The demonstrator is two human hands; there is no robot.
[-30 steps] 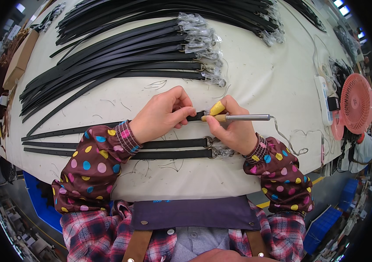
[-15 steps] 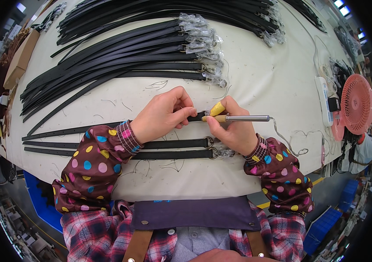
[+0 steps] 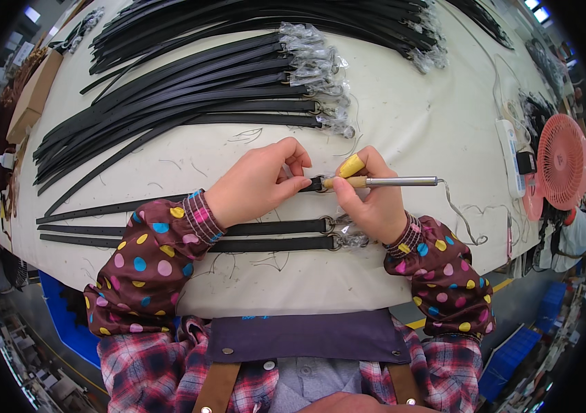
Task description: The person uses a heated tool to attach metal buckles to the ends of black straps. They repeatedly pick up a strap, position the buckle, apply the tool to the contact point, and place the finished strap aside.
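My left hand (image 3: 258, 179) is closed at the buckle end of a black strap (image 3: 114, 209), thumb and fingertips pinching it. My right hand (image 3: 381, 206), a yellow wrap on one finger, grips a corded soldering-iron-like pen (image 3: 403, 182) with a wooden grip and metal barrel. The pen lies level, its inner end close to the strap's end; my fingers partly hide the tip, so contact is unclear. Just below, a black strap (image 3: 272, 228) and another black strap (image 3: 272, 244) lie side by side, with metal rings and clear plastic wrap at their right ends.
Beyond my hands lies a fanned pile of black straps (image 3: 190, 89) with plastic-wrapped ends, and another strap bundle (image 3: 293, 20) farther back. At right stand a pink fan (image 3: 562, 162) and a white power strip (image 3: 511, 158). The pen's cord (image 3: 459, 219) trails over the table. A cardboard box (image 3: 35, 96) sits at left.
The pen has moved slightly right and up, with my right hand around it. My left fingertips have shifted a little, and more of the strap's end shows between my hands.
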